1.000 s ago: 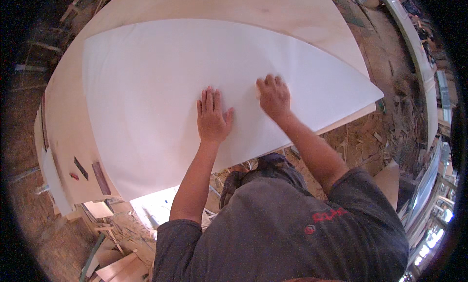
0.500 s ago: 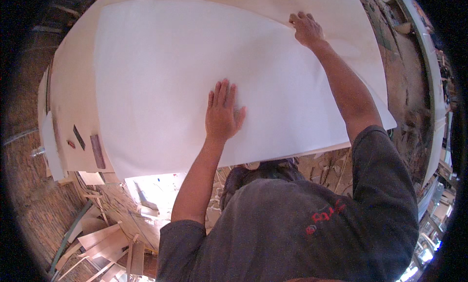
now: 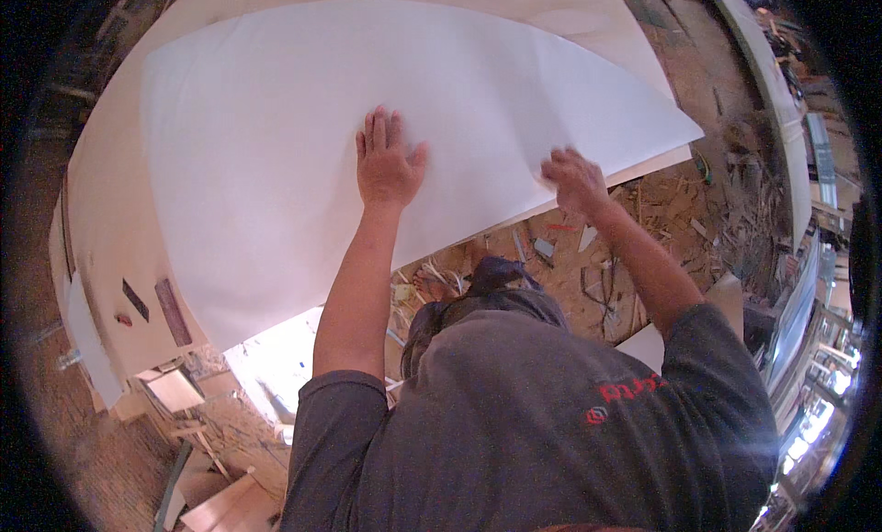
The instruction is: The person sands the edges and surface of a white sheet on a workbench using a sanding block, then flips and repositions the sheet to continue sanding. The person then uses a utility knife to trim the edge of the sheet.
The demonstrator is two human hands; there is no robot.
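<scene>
A large white sheet (image 3: 303,91) lies over a pale wooden board (image 3: 101,201). My left hand (image 3: 386,169) rests flat on the middle of the sheet, fingers stretched out. At the sheet's near edge, right of centre, is my right hand (image 3: 574,181), its fingers curled in and slightly smeared by motion. Whatever those fingers may hold is hidden. A soft shadow or shallow ripple runs across the sheet beyond the right hand. The sheet's right corner reaches past the board's near edge.
Left on the board lie a brown strip (image 3: 173,311), a dark strip (image 3: 135,299) and a small reddish piece (image 3: 123,320). Wood offcuts (image 3: 234,504) lie at lower left. Scraps and shavings (image 3: 597,256) cover the floor below the board's near edge.
My right hand has come from the sheet's far edge to its near edge, fingers still curled. My left hand stays flat on the sheet. The whole view has turned somewhat.
</scene>
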